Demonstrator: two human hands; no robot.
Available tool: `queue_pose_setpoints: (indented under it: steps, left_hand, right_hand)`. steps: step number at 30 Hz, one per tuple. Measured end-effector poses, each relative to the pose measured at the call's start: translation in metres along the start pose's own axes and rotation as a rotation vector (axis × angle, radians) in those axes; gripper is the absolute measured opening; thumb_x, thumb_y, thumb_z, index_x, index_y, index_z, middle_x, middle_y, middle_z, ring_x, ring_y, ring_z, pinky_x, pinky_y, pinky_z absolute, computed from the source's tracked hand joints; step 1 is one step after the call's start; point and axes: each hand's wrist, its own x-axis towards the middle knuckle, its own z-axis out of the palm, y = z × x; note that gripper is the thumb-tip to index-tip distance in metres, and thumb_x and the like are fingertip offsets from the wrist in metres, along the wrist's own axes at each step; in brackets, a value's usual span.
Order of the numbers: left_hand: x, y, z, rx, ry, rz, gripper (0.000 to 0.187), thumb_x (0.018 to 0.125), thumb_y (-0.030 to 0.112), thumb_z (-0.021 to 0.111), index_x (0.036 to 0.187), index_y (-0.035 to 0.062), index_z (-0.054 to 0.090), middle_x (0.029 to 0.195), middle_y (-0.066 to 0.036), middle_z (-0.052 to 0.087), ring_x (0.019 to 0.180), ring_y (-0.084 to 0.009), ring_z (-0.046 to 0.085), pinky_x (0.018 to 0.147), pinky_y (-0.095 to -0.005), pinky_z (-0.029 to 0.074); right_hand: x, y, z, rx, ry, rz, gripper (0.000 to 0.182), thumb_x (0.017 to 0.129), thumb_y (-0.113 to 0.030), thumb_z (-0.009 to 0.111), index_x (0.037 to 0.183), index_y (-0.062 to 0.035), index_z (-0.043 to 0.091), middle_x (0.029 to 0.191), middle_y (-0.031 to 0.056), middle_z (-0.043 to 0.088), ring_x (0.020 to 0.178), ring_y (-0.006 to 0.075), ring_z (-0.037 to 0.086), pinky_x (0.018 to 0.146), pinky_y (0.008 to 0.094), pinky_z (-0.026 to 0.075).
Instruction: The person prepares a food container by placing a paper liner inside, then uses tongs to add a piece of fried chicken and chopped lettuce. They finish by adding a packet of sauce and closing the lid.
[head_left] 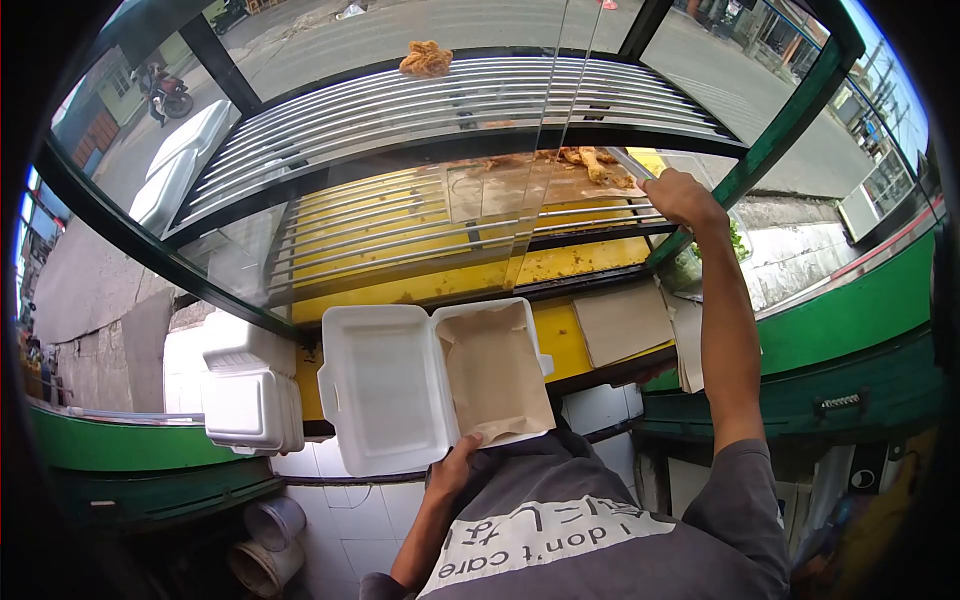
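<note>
My left hand (459, 464) grips the lower edge of an open white foam takeout box (388, 390), thumb on top. Brown paper (492, 368) lines the box's right half, with no food on it. My right hand (684, 198) is closed around metal tongs (628, 163) and reaches into the glass display case. The tongs' tips are hidden or too small to make out, close to pieces of fried chicken (596, 166) on the lower rack. One more fried piece (426, 59) lies on the upper rack (400, 105).
Stacked foam boxes (250, 400) stand at the left of the counter. Brown paper sheets (622, 325) lie to the right of the open box. A sliding glass pane (400, 210) covers the case's left part. Its green frame post (740, 175) is beside my right arm.
</note>
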Motion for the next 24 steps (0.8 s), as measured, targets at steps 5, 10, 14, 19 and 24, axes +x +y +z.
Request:
queue_pose_setpoints:
  steps: [5,10,14,19,24]
  left_hand:
    - [0.008,-0.01,-0.005,-0.073,-0.052,-0.062,0.036,0.085,0.019,0.061,0.055,0.0086,0.045,0.054,0.004,0.037,0.049,-0.0089,0.033,0.047,-0.0285,0.025]
    - [0.009,-0.007,-0.003,0.043,-0.074,-0.042,0.035,0.085,0.02,0.061,0.056,0.0083,0.046,0.055,0.003,0.038,0.051,-0.0092,0.035,0.049,-0.0285,0.026]
    - [0.012,-0.011,-0.005,0.005,-0.09,-0.029,0.033,0.085,0.021,0.062,0.058,0.0073,0.049,0.058,0.003,0.04,0.054,-0.0097,0.037,0.051,-0.0278,0.028]
    - [0.014,-0.009,-0.001,0.08,-0.088,-0.04,0.03,0.084,0.021,0.063,0.062,0.0059,0.051,0.061,0.003,0.043,0.057,-0.0106,0.039,0.053,-0.0287,0.03]
    - [0.014,-0.002,0.001,0.115,-0.116,-0.097,0.029,0.083,0.021,0.064,0.062,0.0053,0.051,0.062,0.002,0.043,0.057,-0.0109,0.04,0.053,-0.0289,0.031]
  right_hand:
    - [0.006,0.003,0.01,-0.144,0.068,-0.103,0.051,0.092,-0.042,0.05,0.12,-0.0017,0.061,0.118,0.0202,0.063,0.109,0.0336,0.061,0.093,0.0417,0.049]
    - [0.022,0.003,0.026,-0.225,0.106,-0.183,0.048,0.09,-0.04,0.052,0.118,-0.003,0.062,0.121,0.0196,0.061,0.113,0.0355,0.059,0.096,0.0431,0.047]
    - [0.027,0.013,0.024,-0.135,0.096,-0.169,0.051,0.09,-0.042,0.051,0.12,-0.0016,0.061,0.121,0.0212,0.061,0.113,0.0361,0.058,0.097,0.0436,0.046]
    - [0.043,0.025,0.033,-0.004,0.033,-0.122,0.058,0.09,-0.046,0.05,0.123,0.0003,0.058,0.123,0.0238,0.059,0.116,0.0376,0.056,0.099,0.0441,0.044]
    - [0.031,0.015,0.031,-0.101,0.074,-0.134,0.055,0.09,-0.043,0.049,0.123,0.0004,0.058,0.124,0.0244,0.058,0.116,0.0372,0.056,0.097,0.0441,0.046]
